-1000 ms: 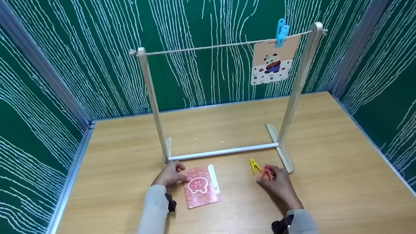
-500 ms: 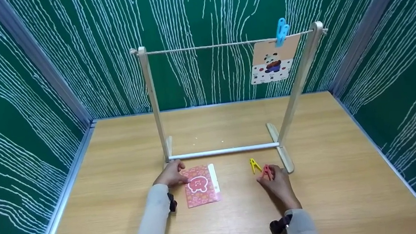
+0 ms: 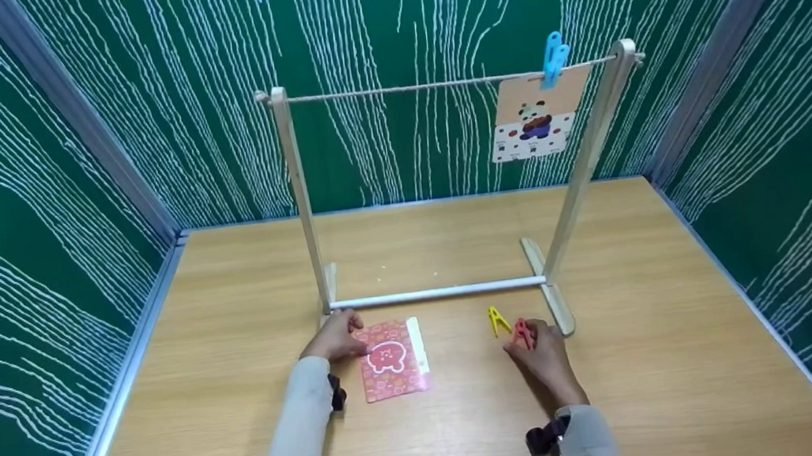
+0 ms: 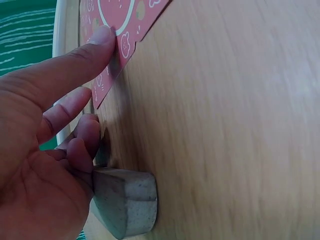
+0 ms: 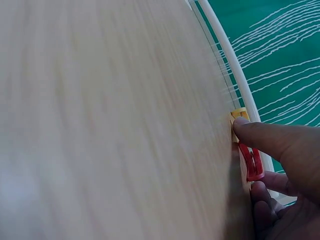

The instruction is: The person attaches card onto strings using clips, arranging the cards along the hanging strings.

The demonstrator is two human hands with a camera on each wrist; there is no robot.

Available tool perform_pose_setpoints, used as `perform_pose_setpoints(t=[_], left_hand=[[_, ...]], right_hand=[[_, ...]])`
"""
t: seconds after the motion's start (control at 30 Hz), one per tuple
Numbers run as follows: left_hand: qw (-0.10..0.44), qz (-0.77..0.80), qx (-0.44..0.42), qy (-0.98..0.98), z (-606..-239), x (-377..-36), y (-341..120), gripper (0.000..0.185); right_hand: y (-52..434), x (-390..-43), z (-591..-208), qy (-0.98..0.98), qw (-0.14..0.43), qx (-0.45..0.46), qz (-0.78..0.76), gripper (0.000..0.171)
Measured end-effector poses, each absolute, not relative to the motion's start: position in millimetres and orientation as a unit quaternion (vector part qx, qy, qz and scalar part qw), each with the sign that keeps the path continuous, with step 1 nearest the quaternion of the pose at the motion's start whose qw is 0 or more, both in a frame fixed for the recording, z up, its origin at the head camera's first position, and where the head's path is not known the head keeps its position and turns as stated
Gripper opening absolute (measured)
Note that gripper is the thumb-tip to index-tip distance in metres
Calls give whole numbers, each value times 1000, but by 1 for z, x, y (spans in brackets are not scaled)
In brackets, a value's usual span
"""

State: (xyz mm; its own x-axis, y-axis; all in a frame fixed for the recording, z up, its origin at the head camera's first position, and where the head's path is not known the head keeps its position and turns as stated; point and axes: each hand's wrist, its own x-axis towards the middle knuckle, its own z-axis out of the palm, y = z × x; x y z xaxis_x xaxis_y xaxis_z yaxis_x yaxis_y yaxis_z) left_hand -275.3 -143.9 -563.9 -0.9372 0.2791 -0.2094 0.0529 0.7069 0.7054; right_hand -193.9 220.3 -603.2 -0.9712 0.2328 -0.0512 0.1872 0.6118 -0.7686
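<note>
Pink cartoon-print card (image 3: pixel 394 360): the left hand (image 3: pixel 333 339) pinches its nine-o'clock edge; the right hand (image 3: pixel 547 354) grips a red clothespin (image 3: pixel 521 326).

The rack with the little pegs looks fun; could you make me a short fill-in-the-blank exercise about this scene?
1. The peg clipping the hanging card to the rope is coloured ____.
2. From where the person is, the hanging card is nearer the rack's ____ post.
3. The right hand pinches the red peg, and the loose peg next to it is ____.
4. The part of the left hand over the pink card's face is its ____.

Missing words: blue; right; yellow; thumb.
</note>
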Motion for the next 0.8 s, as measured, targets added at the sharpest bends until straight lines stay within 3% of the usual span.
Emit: perform_pose_setpoints(t=[0.47,0.8], left_hand=[[153,374,75,912,-565,-277,-145,39],[135,368,107,914,-569,-277,-144,39]], right_hand=[[221,-195,-603,-890,20,-114,442,59],[223,-192,-599,-883,47,-114,453,42]])
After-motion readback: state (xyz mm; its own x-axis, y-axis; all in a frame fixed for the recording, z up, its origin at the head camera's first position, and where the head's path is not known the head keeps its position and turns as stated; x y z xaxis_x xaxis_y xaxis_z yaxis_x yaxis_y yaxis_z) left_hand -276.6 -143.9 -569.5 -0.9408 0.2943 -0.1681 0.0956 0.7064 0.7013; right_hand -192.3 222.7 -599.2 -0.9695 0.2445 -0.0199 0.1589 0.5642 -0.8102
